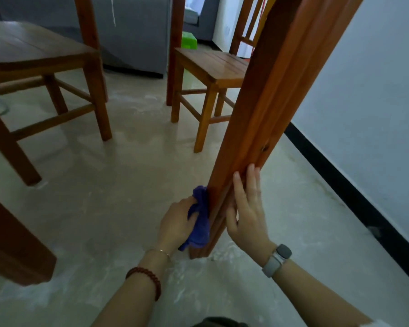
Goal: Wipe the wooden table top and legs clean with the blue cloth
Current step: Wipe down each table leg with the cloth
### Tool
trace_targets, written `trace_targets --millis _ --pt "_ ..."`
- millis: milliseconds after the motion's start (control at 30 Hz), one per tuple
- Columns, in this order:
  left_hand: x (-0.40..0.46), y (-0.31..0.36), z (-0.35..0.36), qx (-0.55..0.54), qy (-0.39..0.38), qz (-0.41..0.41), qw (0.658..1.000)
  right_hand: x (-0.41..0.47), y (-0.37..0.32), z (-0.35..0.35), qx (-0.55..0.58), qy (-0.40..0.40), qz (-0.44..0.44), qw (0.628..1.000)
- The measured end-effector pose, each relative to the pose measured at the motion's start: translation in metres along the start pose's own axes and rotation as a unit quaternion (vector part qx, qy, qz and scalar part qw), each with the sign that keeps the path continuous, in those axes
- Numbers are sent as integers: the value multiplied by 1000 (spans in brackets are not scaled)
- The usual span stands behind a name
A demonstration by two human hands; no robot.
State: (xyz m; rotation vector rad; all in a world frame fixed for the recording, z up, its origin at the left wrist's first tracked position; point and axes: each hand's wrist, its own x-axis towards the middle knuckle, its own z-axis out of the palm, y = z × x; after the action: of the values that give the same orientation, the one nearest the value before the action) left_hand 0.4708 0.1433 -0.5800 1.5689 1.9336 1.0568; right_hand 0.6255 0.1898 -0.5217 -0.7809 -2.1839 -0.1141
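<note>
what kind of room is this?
Likely a home dining or living area: wooden chairs stand around a wooden table leg, a grey sofa sits behind, and the floor is pale and polished. The left hand presses a blue cloth against the leg.

I count two hands (177, 223) (246, 208), one blue cloth (200, 223), two wooden chairs (40, 74) (213, 69) at eleven and twelve o'clock, one watch (278, 259), two bracelets (147, 280) (159, 252).

Bunched blue cloth (200, 220) against wooden table leg (257, 114)
</note>
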Motion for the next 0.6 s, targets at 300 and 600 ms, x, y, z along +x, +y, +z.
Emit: trace_targets --millis 300,600 --pt "-22 -31 -40 74 -76 -78 991 -40 -31 2 90 -161 -60 981" --pt "-73 20 -160 -47 179 -79 979 53 -124 39 469 -281 287 786"
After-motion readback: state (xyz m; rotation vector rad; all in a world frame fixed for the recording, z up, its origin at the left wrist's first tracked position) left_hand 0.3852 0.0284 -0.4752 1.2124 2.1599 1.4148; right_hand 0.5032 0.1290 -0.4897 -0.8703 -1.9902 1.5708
